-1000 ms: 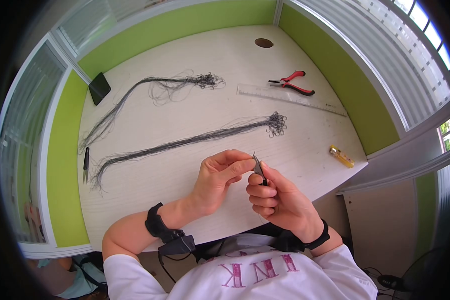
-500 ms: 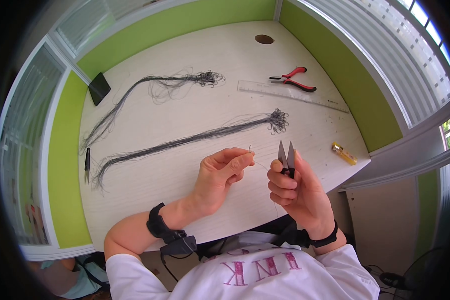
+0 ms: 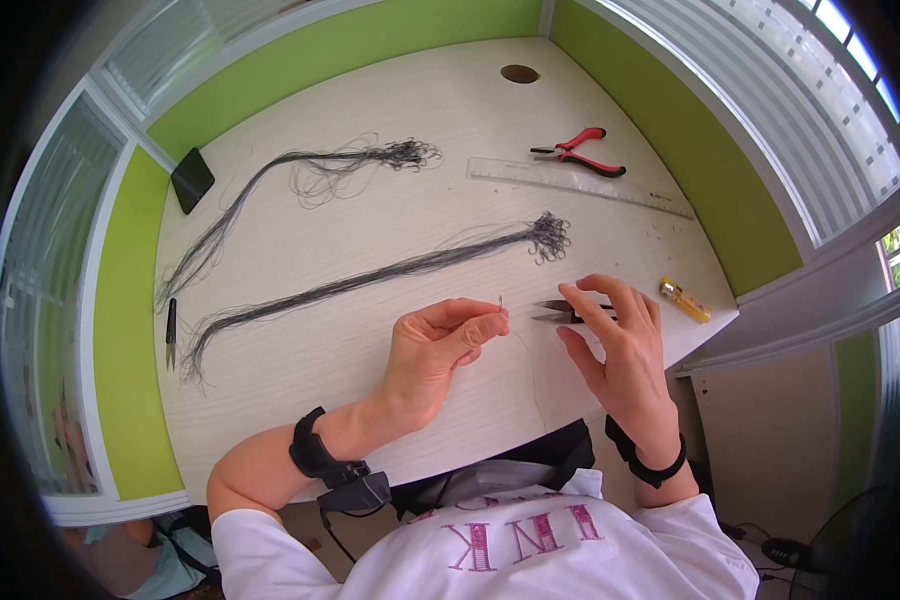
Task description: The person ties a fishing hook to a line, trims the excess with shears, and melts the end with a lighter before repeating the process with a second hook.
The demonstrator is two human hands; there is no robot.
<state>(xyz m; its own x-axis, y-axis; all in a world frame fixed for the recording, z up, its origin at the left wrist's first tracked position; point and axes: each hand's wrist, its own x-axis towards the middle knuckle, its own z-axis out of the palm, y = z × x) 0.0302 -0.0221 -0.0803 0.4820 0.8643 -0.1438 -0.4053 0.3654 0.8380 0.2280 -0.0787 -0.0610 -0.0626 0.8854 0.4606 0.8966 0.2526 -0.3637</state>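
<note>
My left hand [image 3: 433, 357] is closed in a pinch on a small fish hook [image 3: 501, 302], whose tip sticks up above the thumb. A thin line [image 3: 533, 368] trails from the pinch down toward the table's front edge. Just to the right, my right hand [image 3: 625, 350] hovers with its fingers apart over a pair of thread snips [image 3: 552, 311]. The snips lie on the table with their blades pointing left, and the fingers partly cover their handle. Beyond both hands lies a long bundle of dark lines [image 3: 370, 279] with a cluster of hooks [image 3: 550, 238] at its right end.
A second bundle of hooked lines [image 3: 280, 160] lies farther back. Red-handled pliers [image 3: 582, 155] and a clear ruler [image 3: 580, 187] are at the back right, a yellow lighter [image 3: 685, 301] at the right edge. Other snips [image 3: 171, 335] and a black flat object [image 3: 192, 181] lie left.
My right hand has let go of the snips, which were held upright and now lie on the table. Its fingers have opened. The left hand keeps its pinch on the hook.
</note>
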